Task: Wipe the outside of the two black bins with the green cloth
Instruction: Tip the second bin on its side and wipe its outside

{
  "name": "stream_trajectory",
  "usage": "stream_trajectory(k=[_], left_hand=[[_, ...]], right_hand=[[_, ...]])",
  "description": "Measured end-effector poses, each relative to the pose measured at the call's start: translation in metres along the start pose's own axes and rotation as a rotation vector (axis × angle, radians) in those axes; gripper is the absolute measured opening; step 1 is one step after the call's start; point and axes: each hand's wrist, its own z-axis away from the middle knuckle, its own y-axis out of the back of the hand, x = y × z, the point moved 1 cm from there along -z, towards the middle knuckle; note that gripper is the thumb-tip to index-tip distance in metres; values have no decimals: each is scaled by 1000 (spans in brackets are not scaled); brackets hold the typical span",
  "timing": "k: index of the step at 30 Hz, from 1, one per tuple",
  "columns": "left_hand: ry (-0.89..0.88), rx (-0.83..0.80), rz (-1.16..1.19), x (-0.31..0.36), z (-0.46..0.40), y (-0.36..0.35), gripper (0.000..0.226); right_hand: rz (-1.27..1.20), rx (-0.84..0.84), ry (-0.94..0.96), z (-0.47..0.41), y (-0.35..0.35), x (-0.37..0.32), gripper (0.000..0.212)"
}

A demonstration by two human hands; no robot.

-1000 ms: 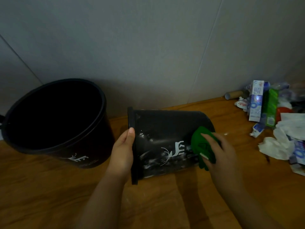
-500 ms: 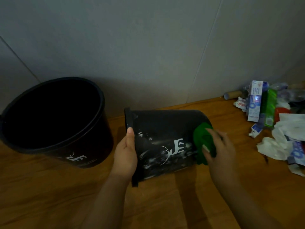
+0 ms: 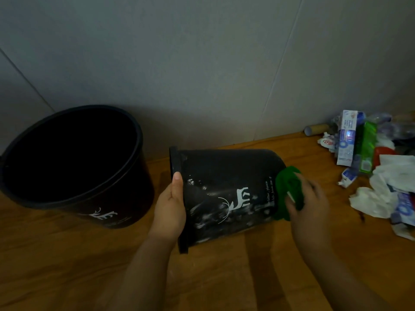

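The smaller bin (image 3: 226, 194) lies on its side on the wooden floor (image 3: 67, 265), its rim gripped by the left hand (image 3: 171, 209), while the right hand (image 3: 307, 205) presses the bunched green cloth (image 3: 286, 189) against its base end at 3 o'clock. White smears remain across its side, so a hard push could roll or slide it out of the left hand's grip. The larger bin (image 3: 74, 167), upright at 9 o'clock, looks unwiped.

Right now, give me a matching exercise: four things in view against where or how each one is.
Things:
1. upright bin
2. tipped bin
3. green cloth
4. left hand

States:
A. pressed at the tipped bin's base end
B. gripping the tipped bin's rim
C. standing, mouth up, at left
D. on its side, streaked white

Pairs: 1-C, 2-D, 3-A, 4-B
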Motion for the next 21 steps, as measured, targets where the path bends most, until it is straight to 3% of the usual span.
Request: stream_trajectory(k=[3, 7, 12, 15, 18, 19, 21], left_hand=[[-7, 12, 6, -1, -1, -1, 55], [-3, 3, 5, 0, -4, 0, 56], [-10, 0, 4, -2, -1, 0, 57], [-21, -16, -4, -1, -1, 0, 58], [-15, -17, 9, 0, -2, 1, 58], [-18, -13, 8, -1, -2, 0, 57], [-21, -15, 8, -3, -2, 0, 57]], right_hand=[[33, 5, 19, 7, -3, -6, 67], [141, -124, 257, 28, -9, -19, 75], [24, -5, -41, 3, 4, 7, 66], [15, -61, 21, 23, -5, -6, 71], [41, -137, 287, 37, -11, -19, 75], [64, -133, 299, 31, -10, -17, 73], [19, -82, 114, 17, -6, -8, 69]])
